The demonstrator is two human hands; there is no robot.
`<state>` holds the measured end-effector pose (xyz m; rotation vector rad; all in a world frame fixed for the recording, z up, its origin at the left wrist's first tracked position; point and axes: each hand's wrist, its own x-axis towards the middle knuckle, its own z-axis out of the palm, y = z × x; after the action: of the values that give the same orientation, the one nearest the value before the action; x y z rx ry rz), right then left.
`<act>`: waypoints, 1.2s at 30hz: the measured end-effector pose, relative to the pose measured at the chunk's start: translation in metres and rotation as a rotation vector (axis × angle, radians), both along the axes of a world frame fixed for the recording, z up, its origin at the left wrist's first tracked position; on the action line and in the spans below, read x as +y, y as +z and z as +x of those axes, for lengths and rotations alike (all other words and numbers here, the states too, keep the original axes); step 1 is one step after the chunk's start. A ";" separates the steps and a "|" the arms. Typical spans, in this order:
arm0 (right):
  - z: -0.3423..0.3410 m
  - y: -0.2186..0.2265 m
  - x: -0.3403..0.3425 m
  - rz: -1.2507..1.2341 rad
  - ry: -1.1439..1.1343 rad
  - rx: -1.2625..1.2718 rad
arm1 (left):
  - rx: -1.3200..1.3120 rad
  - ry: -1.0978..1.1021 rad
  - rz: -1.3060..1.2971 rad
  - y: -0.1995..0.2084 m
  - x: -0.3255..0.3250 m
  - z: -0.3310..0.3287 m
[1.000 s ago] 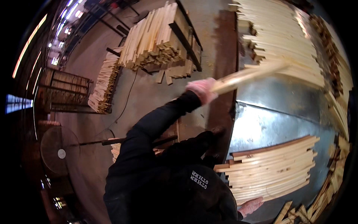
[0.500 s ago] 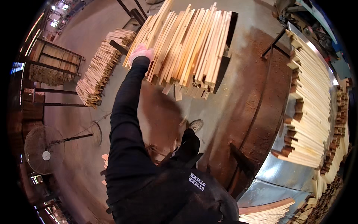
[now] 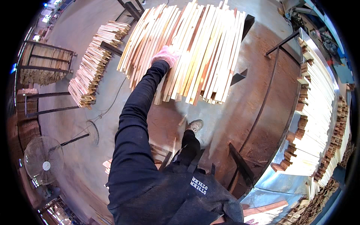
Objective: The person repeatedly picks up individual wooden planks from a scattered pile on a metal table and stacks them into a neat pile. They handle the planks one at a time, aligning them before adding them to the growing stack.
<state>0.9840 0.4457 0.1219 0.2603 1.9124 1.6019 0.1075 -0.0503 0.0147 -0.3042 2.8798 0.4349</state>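
Observation:
My left hand, in a pink glove on a black sleeve, reaches forward and rests on top of a big pile of long pale wooden slats lying on a dark metal rack. The glove lies against the slats near the pile's near-left part. Its fingers are too small and bunched to show whether they grip a slat. My right hand is out of the picture. My shoe stands on the sawdust-covered floor just in front of the pile.
A second slat stack lies to the left on a rack. A long slat stack runs along a metal bench on the right. A standing fan is at lower left. Loose slats lie by my feet.
I have turned from the right-hand bench to the pile ahead. The slat my left hand carried a second ago is down on the pile, and the hand has shifted right along it.

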 end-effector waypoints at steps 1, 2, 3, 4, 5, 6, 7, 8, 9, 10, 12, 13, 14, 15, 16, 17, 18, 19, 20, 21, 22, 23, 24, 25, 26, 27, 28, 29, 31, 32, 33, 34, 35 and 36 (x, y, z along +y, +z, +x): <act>0.007 -0.008 0.020 0.077 0.333 0.083 | 0.027 -0.048 0.014 -0.007 -0.004 -0.009; 0.009 -0.005 0.025 0.040 0.276 0.238 | -0.027 -0.032 0.037 -0.010 -0.007 -0.015; 0.010 -0.005 0.028 -0.002 0.233 0.399 | -0.080 -0.017 0.061 -0.013 -0.013 -0.023; 0.009 -0.004 0.030 -0.118 0.087 0.532 | -0.135 -0.004 0.091 -0.017 -0.015 -0.026; 0.005 -0.006 0.026 -0.206 -0.067 0.618 | -0.094 -0.062 0.133 -0.015 -0.017 -0.027; 0.000 -0.005 0.023 -0.258 -0.175 0.681 | -0.101 -0.094 0.099 -0.018 -0.024 -0.030; -0.004 -0.003 0.022 -0.289 -0.245 0.720 | -0.109 -0.125 0.060 -0.021 -0.034 -0.035; -0.007 -0.001 0.019 -0.305 -0.301 0.752 | -0.119 -0.160 0.017 -0.022 -0.045 -0.040; -0.011 0.001 0.017 -0.317 -0.339 0.773 | -0.070 -0.169 0.163 -0.023 -0.059 -0.043; -0.013 0.003 0.016 -0.327 -0.367 0.786 | -0.025 -0.175 0.306 -0.022 -0.073 -0.044; -0.016 0.005 0.016 -0.341 -0.403 0.804 | -0.046 -0.085 0.371 -0.009 -0.101 -0.054; -0.016 0.006 0.014 -0.347 -0.414 0.807 | 0.001 -0.083 0.181 0.005 -0.113 -0.055; -0.016 0.008 0.013 -0.348 -0.420 0.811 | 0.050 -0.081 -0.007 0.022 -0.120 -0.056; -0.016 0.009 0.011 -0.344 -0.426 0.816 | 0.104 -0.097 -0.220 0.050 -0.113 -0.049; -0.016 0.009 0.013 -0.347 -0.416 0.815 | -0.023 0.001 -0.225 0.068 -0.123 -0.050; -0.016 0.009 0.012 -0.352 -0.413 0.813 | 0.004 0.039 -0.277 0.072 -0.135 -0.050; -0.015 0.011 0.012 -0.354 -0.401 0.808 | 0.031 0.076 -0.330 0.074 -0.148 -0.051; -0.015 0.012 0.013 -0.359 -0.377 0.801 | -0.006 0.125 -0.308 0.072 -0.161 -0.055; -0.013 0.014 0.015 -0.363 -0.330 0.779 | 0.043 0.148 -0.339 0.064 -0.173 -0.056; -0.012 0.014 0.016 -0.371 -0.250 0.757 | 0.048 0.153 -0.345 0.056 -0.186 -0.057; -0.007 0.012 0.024 -0.367 -0.068 0.694 | 0.054 0.158 -0.355 0.046 -0.199 -0.059; -0.046 0.029 0.016 -0.367 -0.055 0.684 | 0.056 0.169 -0.343 0.015 -0.224 -0.063; -0.101 0.049 0.000 -0.244 -0.572 0.591 | 0.050 0.118 -0.303 -0.009 -0.238 -0.065; -0.124 0.037 -0.010 -0.129 -1.100 0.476 | 0.051 0.093 -0.294 -0.014 -0.218 -0.067; -0.125 0.051 -0.013 -0.159 -1.054 0.554 | 0.006 0.073 -0.252 -0.038 -0.207 -0.066; -0.112 0.057 -0.006 -0.204 -1.004 0.633 | 0.111 0.079 -0.174 -0.068 -0.215 -0.056; -0.108 0.061 -0.003 -0.252 -0.954 0.713 | 0.219 0.085 -0.097 -0.093 -0.220 -0.049; -0.130 0.066 -0.012 -0.216 -0.871 0.329 | 0.094 0.079 -0.080 -0.101 -0.226 -0.057; -0.198 0.081 -0.044 -0.141 -0.668 -0.423 | 0.109 0.078 0.018 -0.119 -0.230 -0.065; -0.177 0.077 -0.018 -0.214 -0.537 -0.389 | 0.109 0.089 0.069 -0.141 -0.255 -0.067; -0.135 0.060 0.030 -0.301 -0.403 -0.349 | 0.153 0.107 0.080 -0.163 -0.289 -0.070; -0.103 0.054 0.045 -0.358 -0.298 -0.305 | 0.108 0.134 0.026 -0.157 -0.276 -0.071; -0.103 0.049 0.027 -0.366 -0.571 0.004 | 0.111 0.113 -0.091 -0.138 -0.240 -0.077; -0.140 0.041 0.016 -0.371 -0.813 0.319 | 0.198 0.084 -0.235 -0.118 -0.210 -0.075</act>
<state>0.8442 0.4621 0.1627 1.0247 1.9095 0.6846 0.0320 -0.2604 -0.1033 -0.4453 3.1262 0.1457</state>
